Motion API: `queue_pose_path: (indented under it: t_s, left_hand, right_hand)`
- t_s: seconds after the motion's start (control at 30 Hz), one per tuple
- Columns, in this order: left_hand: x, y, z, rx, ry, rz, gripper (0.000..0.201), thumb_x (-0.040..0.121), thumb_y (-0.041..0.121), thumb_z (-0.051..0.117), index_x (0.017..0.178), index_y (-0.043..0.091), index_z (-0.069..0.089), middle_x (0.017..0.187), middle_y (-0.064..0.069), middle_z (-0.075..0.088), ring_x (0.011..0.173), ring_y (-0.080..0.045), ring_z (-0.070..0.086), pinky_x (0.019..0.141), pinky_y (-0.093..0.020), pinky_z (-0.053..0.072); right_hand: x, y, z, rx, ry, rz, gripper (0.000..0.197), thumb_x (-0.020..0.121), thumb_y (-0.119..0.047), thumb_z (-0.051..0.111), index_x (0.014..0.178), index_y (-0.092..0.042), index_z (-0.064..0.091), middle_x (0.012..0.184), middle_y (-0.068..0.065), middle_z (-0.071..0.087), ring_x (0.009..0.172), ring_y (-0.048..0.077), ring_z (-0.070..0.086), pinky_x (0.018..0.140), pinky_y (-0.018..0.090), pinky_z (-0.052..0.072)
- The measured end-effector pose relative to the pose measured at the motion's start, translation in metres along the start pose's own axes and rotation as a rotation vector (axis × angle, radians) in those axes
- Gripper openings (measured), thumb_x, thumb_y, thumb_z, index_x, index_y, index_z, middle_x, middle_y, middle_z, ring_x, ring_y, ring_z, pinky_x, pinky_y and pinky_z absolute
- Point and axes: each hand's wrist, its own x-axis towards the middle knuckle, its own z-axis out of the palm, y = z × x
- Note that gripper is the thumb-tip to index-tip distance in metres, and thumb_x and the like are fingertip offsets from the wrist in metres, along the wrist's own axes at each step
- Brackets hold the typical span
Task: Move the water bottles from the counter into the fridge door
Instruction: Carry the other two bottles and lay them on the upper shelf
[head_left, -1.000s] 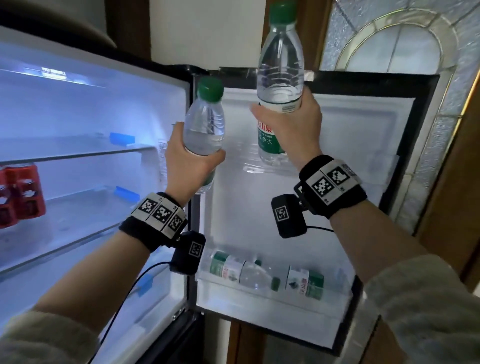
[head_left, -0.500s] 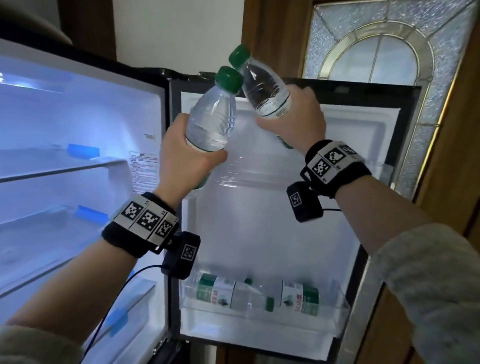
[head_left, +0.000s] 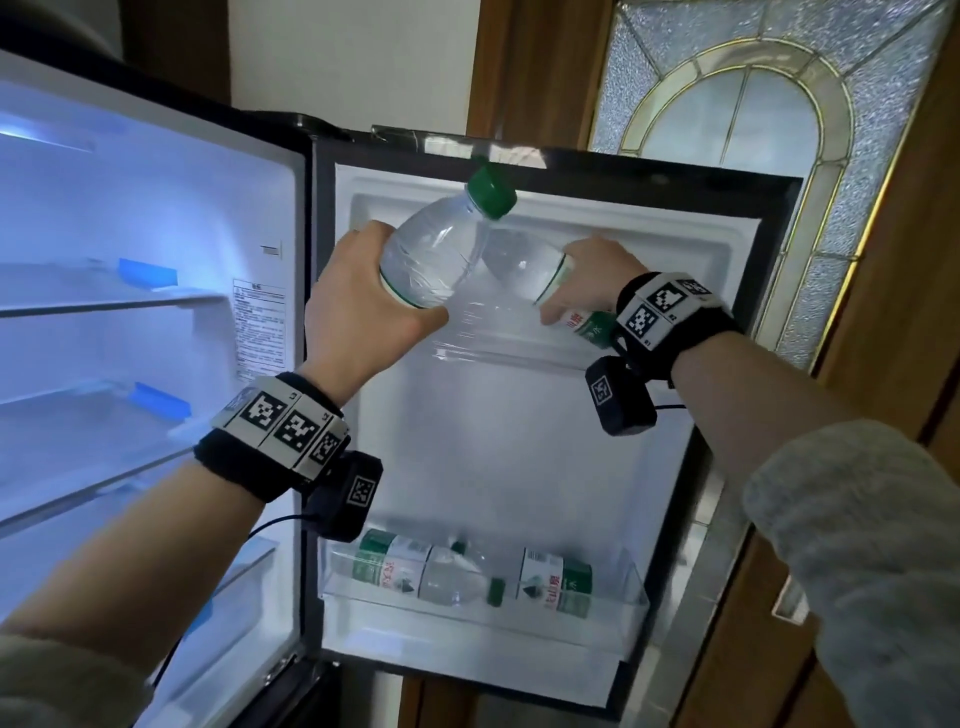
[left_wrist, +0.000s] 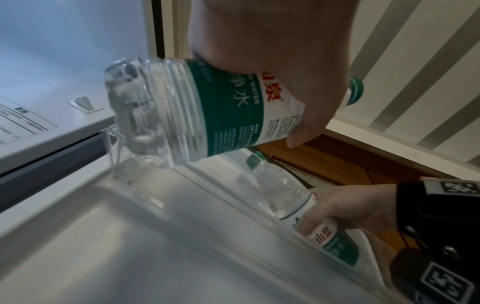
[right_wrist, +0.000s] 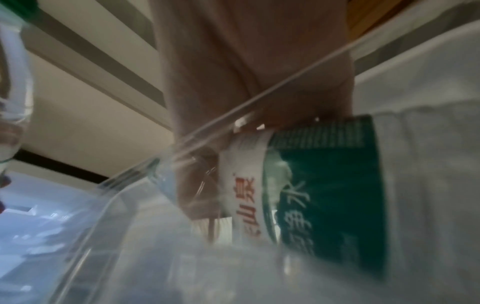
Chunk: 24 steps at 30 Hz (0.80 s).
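My left hand (head_left: 363, 306) grips a clear water bottle (head_left: 436, 254) with a green cap (head_left: 491, 192), tilted up and to the right in front of the open fridge door (head_left: 519, 441). My right hand (head_left: 592, 275) holds a second bottle (head_left: 519, 265) by its label, tipped with its neck pointing left behind the first, low behind the clear wall of the upper door shelf (head_left: 498, 353). In the left wrist view the left bottle (left_wrist: 207, 111) hangs over that shelf (left_wrist: 207, 205), and the right bottle (left_wrist: 283, 193) lies inside it. The right wrist view shows the label (right_wrist: 324, 185) behind the shelf rim (right_wrist: 259, 96).
Two more bottles (head_left: 415, 566) (head_left: 556, 577) lie on their sides in the lower door bin (head_left: 628, 592). The lit fridge interior with glass shelves (head_left: 104, 306) is on the left. A wooden door with a leaded glass pane (head_left: 727, 130) stands behind the fridge door.
Both bottles have tipped over from upright. My right hand lowered its bottle down into the upper door shelf, and my left hand tilted its bottle rightward, closer to the shelf.
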Motion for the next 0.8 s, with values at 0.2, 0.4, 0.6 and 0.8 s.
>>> queue_pose_path:
  t_s: [0.2, 0.4, 0.6, 0.8]
  left_hand:
    - [-0.008, 0.007, 0.008, 0.060, -0.003, 0.002, 0.054, 0.058, 0.031, 0.078, 0.103, 0.019, 0.050, 0.100, 0.003, 0.051, 0.085, -0.021, 0.052, 0.073, -0.039, 0.050]
    - [-0.010, 0.009, 0.008, 0.073, -0.015, -0.003, 0.056, 0.060, 0.029, 0.079, 0.107, 0.018, 0.050, 0.104, 0.000, 0.051, 0.085, -0.022, 0.055, 0.073, -0.039, 0.051]
    - [-0.010, 0.008, 0.008, 0.078, -0.022, 0.003, 0.056, 0.060, 0.030, 0.078, 0.107, 0.017, 0.051, 0.101, 0.002, 0.051, 0.086, -0.022, 0.054, 0.073, -0.040, 0.052]
    - [-0.009, 0.008, 0.010, 0.115, -0.046, 0.039, 0.057, 0.060, 0.031, 0.079, 0.108, 0.017, 0.051, 0.107, -0.004, 0.055, 0.089, -0.025, 0.055, 0.076, -0.043, 0.053]
  right_hand:
    - [0.004, 0.015, -0.004, -0.004, -0.155, 0.070, 0.042, 0.059, -0.010, 0.084, 0.097, -0.006, 0.067, 0.093, 0.011, 0.068, 0.084, 0.029, 0.066, 0.076, 0.036, 0.057]
    - [0.013, 0.009, -0.002, -0.201, -0.297, 0.135, 0.034, 0.058, -0.016, 0.085, 0.086, -0.006, 0.069, 0.096, 0.013, 0.069, 0.081, 0.031, 0.064, 0.076, 0.033, 0.054]
    - [0.021, 0.013, 0.004, -0.269, -0.219, 0.118, 0.023, 0.040, -0.019, 0.080, 0.058, -0.011, 0.067, 0.086, 0.010, 0.072, 0.069, 0.027, 0.064, 0.075, 0.038, 0.058]
    - [0.003, 0.011, -0.002, -0.090, -0.314, 0.042, 0.056, 0.072, -0.013, 0.074, 0.127, -0.015, 0.061, 0.123, 0.000, 0.059, 0.110, 0.029, 0.058, 0.101, 0.043, 0.047]
